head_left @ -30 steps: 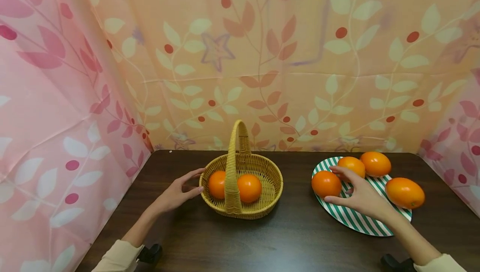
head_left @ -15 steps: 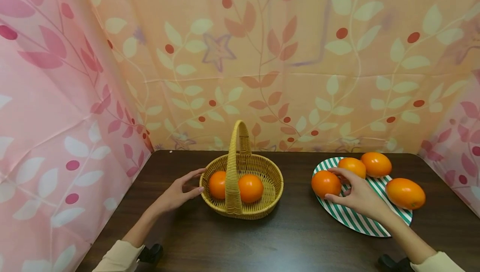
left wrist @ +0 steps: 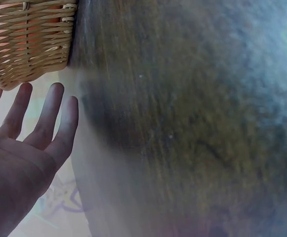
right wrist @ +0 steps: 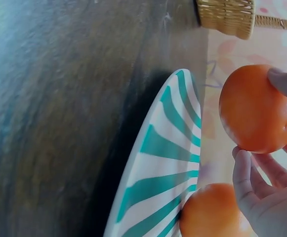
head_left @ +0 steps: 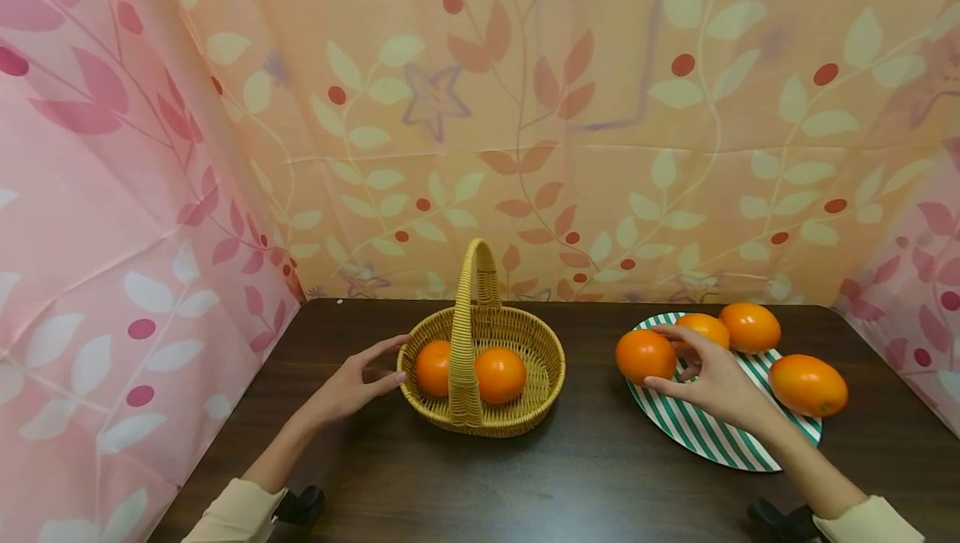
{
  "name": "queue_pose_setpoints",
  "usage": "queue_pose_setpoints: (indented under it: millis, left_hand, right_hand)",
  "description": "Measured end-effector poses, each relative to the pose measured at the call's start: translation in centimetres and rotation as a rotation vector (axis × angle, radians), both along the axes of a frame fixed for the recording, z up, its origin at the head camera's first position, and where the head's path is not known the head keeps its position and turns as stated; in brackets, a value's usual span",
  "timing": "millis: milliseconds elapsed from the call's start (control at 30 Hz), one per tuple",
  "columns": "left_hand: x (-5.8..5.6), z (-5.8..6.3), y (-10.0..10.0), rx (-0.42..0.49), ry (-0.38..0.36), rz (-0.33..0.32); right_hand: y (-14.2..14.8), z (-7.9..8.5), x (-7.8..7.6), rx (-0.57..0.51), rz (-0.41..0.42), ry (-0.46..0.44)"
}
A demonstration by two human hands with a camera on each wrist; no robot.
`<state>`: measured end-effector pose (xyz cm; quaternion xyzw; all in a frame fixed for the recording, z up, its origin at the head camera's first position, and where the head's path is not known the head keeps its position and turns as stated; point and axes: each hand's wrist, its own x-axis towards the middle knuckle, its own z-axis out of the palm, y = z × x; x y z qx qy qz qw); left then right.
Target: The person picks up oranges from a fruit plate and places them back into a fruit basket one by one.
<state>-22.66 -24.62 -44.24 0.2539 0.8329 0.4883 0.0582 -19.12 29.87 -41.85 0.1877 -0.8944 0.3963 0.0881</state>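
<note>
Gripping seems to be the step in hand: towards three o'clock on the dark brown wooden worktop, the right hand curves its thumb and fingers round a smooth, glossy, round orange fruit. The left hand, towards nine o'clock, holds nothing; its fingers are spread and fairly straight at the rim of a honey-yellow, oval wicker basket, though whether they touch it I cannot tell.

The held fruit hangs over the ten o'clock edge of a green-and-white striped plate, with a gap between them in the right-wrist view. To do this well, I would keep thumb and fingers opposed at its widest part, since the skin looks slippery, and stay clear of the plate's edge. It looks firm and slightly flattened, with a small dimple on one side.

In the basket, one matching fruit lies at nine o'clock, another near the centre. On the plate, an oblong orange fruit lies at three o'clock; farther back, a rounded orange fruit lies at twelve and a plump orange fruit at one. Beyond hangs a peach leaf-print cloth.
</note>
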Motion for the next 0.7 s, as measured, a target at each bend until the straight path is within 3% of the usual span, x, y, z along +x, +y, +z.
queue_pose_setpoints:
  millis: [400, 700]
  left_hand:
    - [0.0, 0.5, 0.1, 0.029, 0.039, -0.018]
    - [0.2, 0.7, 0.1, -0.026, 0.039, 0.005]
  right_hand:
    - [-1.3, 0.8, -0.7, -0.076, 0.014, 0.021]
    - [-2.8, 1.3, -1.2, -0.129, 0.050, 0.060]
